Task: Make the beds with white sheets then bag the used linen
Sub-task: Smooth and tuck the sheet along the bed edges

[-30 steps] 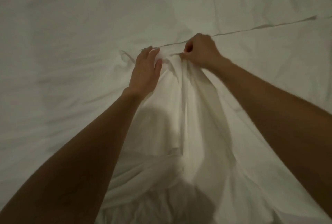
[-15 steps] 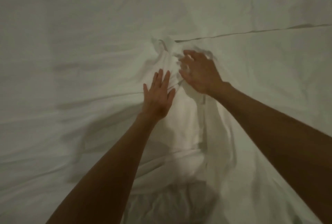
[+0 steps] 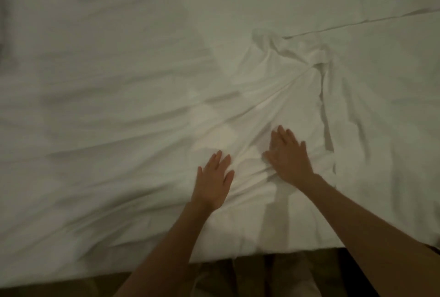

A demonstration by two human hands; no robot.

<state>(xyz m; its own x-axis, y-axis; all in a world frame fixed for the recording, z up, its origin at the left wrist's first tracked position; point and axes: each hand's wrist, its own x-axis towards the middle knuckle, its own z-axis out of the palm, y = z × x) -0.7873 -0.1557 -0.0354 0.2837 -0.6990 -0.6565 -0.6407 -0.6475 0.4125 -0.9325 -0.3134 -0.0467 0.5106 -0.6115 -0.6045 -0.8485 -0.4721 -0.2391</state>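
Head view: the thin, creased white cotton sheet (image 3: 142,111) lies spread across the bed, bunched at its far corner; left hand (image 3: 212,183) and right hand (image 3: 288,158) press it flat-fingered, gripping nothing. Judged light, limp and slide-prone, it is best pinched along the hem.

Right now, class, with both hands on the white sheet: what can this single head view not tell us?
- Bed's full extent: the white sheet runs off the top, left and right edges.
- What lies beneath: hidden by the sheet, also under the bunched folds.
- Left hand and right hand: fingertips motion-blurred, so pressure is unclear.
- Floor at the bed's near edge: too dark.
- Used linen and bag: none in view.
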